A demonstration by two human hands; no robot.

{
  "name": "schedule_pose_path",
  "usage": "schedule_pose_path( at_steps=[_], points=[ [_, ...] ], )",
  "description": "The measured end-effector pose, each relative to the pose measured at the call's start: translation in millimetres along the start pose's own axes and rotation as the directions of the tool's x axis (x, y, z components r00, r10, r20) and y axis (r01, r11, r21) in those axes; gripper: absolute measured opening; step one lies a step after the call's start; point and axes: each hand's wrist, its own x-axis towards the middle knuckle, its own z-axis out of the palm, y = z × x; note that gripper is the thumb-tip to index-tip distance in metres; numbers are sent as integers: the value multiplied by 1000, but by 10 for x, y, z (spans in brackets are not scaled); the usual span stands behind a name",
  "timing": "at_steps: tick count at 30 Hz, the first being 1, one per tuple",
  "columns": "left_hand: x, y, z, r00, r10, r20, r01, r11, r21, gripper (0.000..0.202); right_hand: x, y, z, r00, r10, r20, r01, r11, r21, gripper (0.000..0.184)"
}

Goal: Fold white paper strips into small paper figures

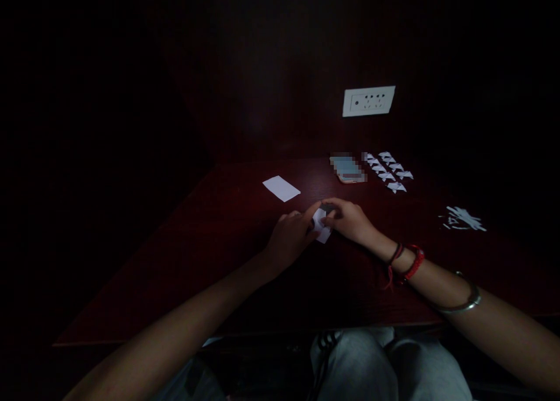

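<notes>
Between my hands, just above or on the dark red table, is a small piece of white paper (322, 233), partly folded. My left hand (292, 235) grips its left side with thumb and fingers. From the right, my right hand (347, 219) pinches the paper's other side, its index finger reaching across toward the left fingertips. The fingers hide part of the paper, so its exact folds cannot be made out. A flat white sheet of paper (282, 189) lies just beyond my left hand.
Several folded white paper pieces (385, 169) lie in rows at the back right, beside a phone-like flat object (347, 168), blurred out. Thin white paper strips (464, 218) are heaped at the right. A socket plate (368, 101) is on the wall behind the table (196, 243).
</notes>
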Motion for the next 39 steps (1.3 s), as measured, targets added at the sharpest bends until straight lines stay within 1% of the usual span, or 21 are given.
schedule_pose_path(
  at_steps=[3,5,11,14,16,20,23,26,29,33,39],
  points=[
    [-1,8,2,1000,-11,3,11,1000,12,59,-15,-28,-13,999,-47,20,48,997,-55,42],
    [-2,-8,8,1000,-4,-7,4,1000,-1,60,-18,-34,-24,998,-66,11,66,994,-91,41],
    [-2,-79,43,1000,-13,-24,11,999,-45,59,-4,-21,-48,997,-67,33,70,991,-114,22],
    [0,-80,46,999,-21,-26,19,998,-60,51,2,-20,-46,996,-83,21,85,989,-122,18],
    [2,-70,37,1000,-25,-18,23,997,-67,40,4,-19,-42,994,-106,13,107,986,-128,16],
    [-2,-57,11,1000,22,-5,-23,995,-99,19,4,-2,-36,991,-129,45,133,987,-85,12],
    [-10,-58,5,1000,16,-1,-16,995,-99,16,0,15,-37,987,-134,87,138,990,-42,12],
    [-19,-64,13,1000,6,0,-7,996,-90,18,-8,25,-35,989,-121,86,124,992,-28,15],
    [-26,-73,26,1000,15,-2,-15,997,-81,18,-14,26,-28,993,-111,34,114,991,-75,17],
    [-28,-82,45,1000,26,-9,-27,997,-69,17,-17,16,-13,989,-151,7,150,972,-183,13],
    [-13,-65,48,1000,17,16,-16,998,-57,15,-40,-31,9,957,-290,14,280,906,-318,15]
  ],
)
